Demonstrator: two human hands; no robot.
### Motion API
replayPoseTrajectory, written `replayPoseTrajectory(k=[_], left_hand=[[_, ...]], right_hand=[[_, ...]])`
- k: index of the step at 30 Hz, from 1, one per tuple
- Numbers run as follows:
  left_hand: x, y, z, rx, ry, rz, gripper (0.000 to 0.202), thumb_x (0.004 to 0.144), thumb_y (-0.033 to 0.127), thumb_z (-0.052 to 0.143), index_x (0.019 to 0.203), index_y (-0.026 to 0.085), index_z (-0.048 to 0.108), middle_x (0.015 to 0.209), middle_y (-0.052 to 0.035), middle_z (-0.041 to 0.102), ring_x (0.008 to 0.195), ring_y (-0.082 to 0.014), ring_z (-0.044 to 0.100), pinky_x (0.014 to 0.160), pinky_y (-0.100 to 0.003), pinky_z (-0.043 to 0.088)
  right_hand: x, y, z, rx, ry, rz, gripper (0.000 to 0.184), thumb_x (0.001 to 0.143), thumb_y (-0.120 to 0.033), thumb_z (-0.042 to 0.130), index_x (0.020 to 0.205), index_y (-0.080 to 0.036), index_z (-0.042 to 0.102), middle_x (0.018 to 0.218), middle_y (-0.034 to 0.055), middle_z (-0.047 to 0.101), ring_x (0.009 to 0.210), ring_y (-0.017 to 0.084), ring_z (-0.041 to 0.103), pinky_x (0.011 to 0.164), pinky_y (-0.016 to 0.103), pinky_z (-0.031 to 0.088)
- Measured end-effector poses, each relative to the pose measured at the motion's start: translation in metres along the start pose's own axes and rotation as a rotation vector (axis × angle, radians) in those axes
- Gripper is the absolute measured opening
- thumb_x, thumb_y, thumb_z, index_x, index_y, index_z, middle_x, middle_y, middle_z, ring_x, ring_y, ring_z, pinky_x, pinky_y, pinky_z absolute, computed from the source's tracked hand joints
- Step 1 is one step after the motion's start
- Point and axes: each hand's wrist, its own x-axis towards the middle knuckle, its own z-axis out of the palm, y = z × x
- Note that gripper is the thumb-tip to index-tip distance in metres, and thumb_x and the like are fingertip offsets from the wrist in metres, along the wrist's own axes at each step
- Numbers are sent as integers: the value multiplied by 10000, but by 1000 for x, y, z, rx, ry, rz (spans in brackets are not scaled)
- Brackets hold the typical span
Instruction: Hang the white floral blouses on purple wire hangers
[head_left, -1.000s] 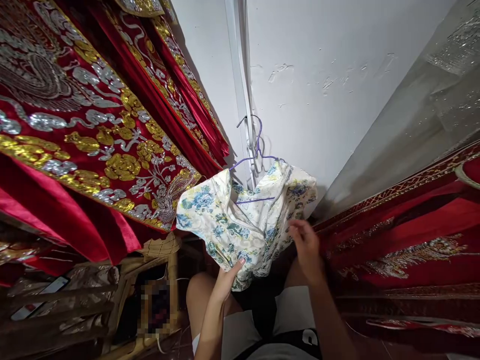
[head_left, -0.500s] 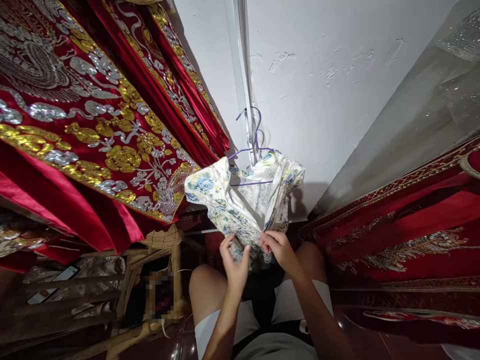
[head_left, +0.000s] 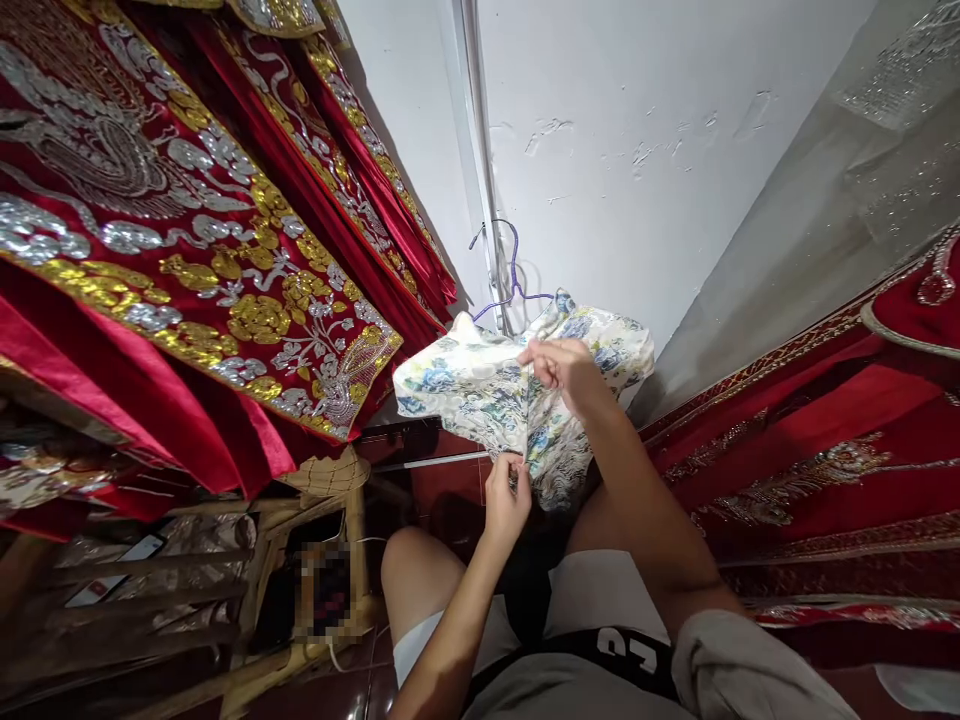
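Note:
A cream short-sleeved floral garment (head_left: 472,395) with blue and yellow flowers hangs on a purple wire hanger (head_left: 514,285). A straight seam, apparently a zip, runs down its middle with the two edges together. My right hand (head_left: 566,370) pinches the garment at the upper end of this seam, just below the neckline. Whatever small part lies between those fingertips is hidden. Lower down, my left hand (head_left: 510,490) is closed on the fabric at the bottom of the seam. Between both hands the seam is drawn taut.
Red embroidered cloths (head_left: 262,290) hang at left, and red beaded garments (head_left: 810,450) at right. A wooden stand (head_left: 360,540) is at lower left, beside a slatted rack (head_left: 150,575) with a phone (head_left: 142,548). Behind the hanger a metal rail (head_left: 472,130) runs up the white wall.
My right hand has risen from the garment's lower front to near the neckline, and the V-shaped opening has closed. My left hand went from spread fingers to pinching the seam's lower end.

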Motion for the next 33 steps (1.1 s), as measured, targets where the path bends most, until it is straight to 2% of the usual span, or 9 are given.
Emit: replayPoseTrajectory(k=[3,6,8,12,17,21,27,30,33], left_hand=[[7,3,3,0,-111,52,106,962,269,490,865,240,521,825,-47,604,794,-220,611,760,-333,481],[27,16,-7,6,-210,111,68,935,209,516,871,220,537,811,-27,607,757,-192,597,733,-312,470],[47,35,-22,-30,-156,199,42,948,211,544,976,203,573,838,-22,629,784,-178,606,767,-308,477],[96,90,-58,-77,201,439,290,1008,281,551,1285,194,557,929,-34,651,836,-160,609,815,-308,495],[138,133,-78,165,132,617,196,1031,291,531,1084,179,682,987,-66,701,842,-157,636,787,-296,507],[139,129,-78,232,206,688,162,1023,252,532,953,171,654,909,-57,692,859,-171,638,802,-308,484],[133,126,-77,168,345,623,163,1017,269,524,933,184,635,888,-41,676,877,-178,631,844,-323,471],[140,127,-98,52,523,573,188,1011,310,522,959,174,640,923,-40,667,896,-167,625,844,-302,481],[147,107,-137,-149,745,426,190,947,359,618,931,171,640,896,-19,646,868,-154,613,830,-278,491]], right_hand=[[13,-27,8,65,58,-91,385,831,-524,724,705,-164,669,445,-49,479,405,83,377,403,231,275],[4,-29,16,54,38,-110,343,858,-482,690,722,-168,673,470,-40,516,424,88,417,426,226,305],[-6,-22,18,34,23,-106,310,884,-443,651,731,-174,673,488,-36,542,440,92,440,452,225,336],[-19,-15,18,-30,14,-107,311,907,-395,586,694,-179,655,454,-39,528,431,100,443,475,238,350],[-22,-15,17,-144,18,-198,313,919,-377,554,698,-179,652,445,-46,516,428,102,443,499,246,352],[-19,2,20,-206,64,-204,327,912,-395,550,669,-188,621,435,-58,482,419,102,430,487,246,321],[-4,34,26,-229,100,-135,316,892,-358,532,629,-199,608,437,-52,483,419,114,429,492,252,323],[-6,51,19,-240,92,-87,307,856,-295,521,570,-205,588,428,-43,490,429,118,436,514,254,345],[-22,68,12,-184,94,-35,302,839,-299,534,556,-207,586,409,-46,477,425,116,421,514,255,342]])
